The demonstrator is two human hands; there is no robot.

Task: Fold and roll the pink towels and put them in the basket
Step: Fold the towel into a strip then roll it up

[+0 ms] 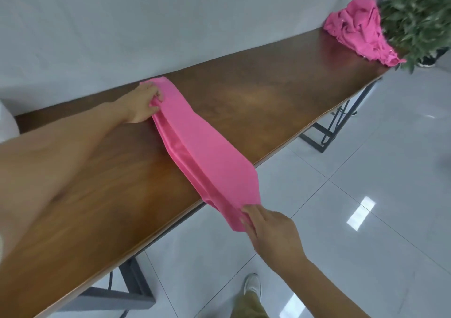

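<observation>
Where the left hand (144,102) meets the cloth, its fingertips are sunk in the folds and cannot be made out singly. The crumpled pink heap (361,32) at the far right end of the table (268,93) is too bunched to count its towels. The plant (419,17) behind the heap is blurred and cut off at the frame edge. The table's left end also runs out of frame.

Count: two hands, one folded pink towel (207,151), one crumpled heap, one table, one plant, one shoe (252,284) on the tiled floor (366,171).

The folded pink towel forms a long narrow strip. Its long axis runs across the table's width, from the wall-side edge to the near edge, and its near end overhangs that edge.

The left hand pinches the far end against the tabletop, fingers curled into the cloth. The right hand (271,229) pinches the overhanging near end between thumb and fingers, clear of the table and above the floor.
</observation>
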